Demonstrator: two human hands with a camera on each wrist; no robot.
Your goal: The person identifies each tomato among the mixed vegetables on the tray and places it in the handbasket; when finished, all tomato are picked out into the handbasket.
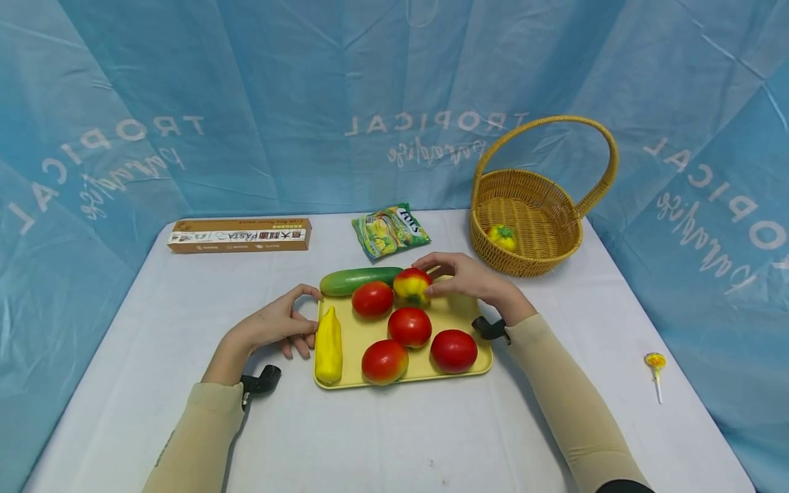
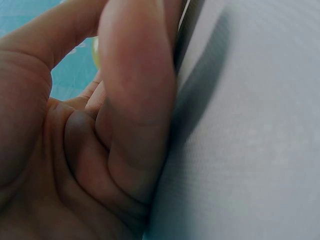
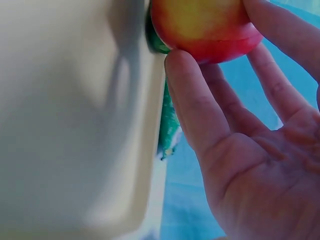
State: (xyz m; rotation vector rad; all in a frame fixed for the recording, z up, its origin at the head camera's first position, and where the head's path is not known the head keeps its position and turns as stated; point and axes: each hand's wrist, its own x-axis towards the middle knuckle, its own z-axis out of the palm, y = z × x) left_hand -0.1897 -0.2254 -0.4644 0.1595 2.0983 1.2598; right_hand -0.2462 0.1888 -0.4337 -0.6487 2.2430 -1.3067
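In the head view, my right hand [image 1: 459, 277] pinches a red-and-yellow apple [image 1: 411, 286] between thumb and fingers over the back of a pale yellow tray [image 1: 364, 329]. The right wrist view shows fingertips on both sides of this apple [image 3: 205, 30]. My left hand [image 1: 277, 322] grips the left rim of the tray, its thumb and index finger at the edge. Beside that hand lies a long yellow fruit [image 1: 329, 349] with a tapered tip. A green cucumber [image 1: 357, 279] lies along the back rim. Several red oval fruits [image 1: 409, 327] are on the tray.
A wicker basket [image 1: 524, 257] with a tall handle stands at the back right, another red-and-yellow fruit [image 1: 502, 237] inside. At the back are a green snack bag [image 1: 391, 231] and a long pasta box [image 1: 240, 235]. A lollipop [image 1: 656, 373] lies near the right edge.
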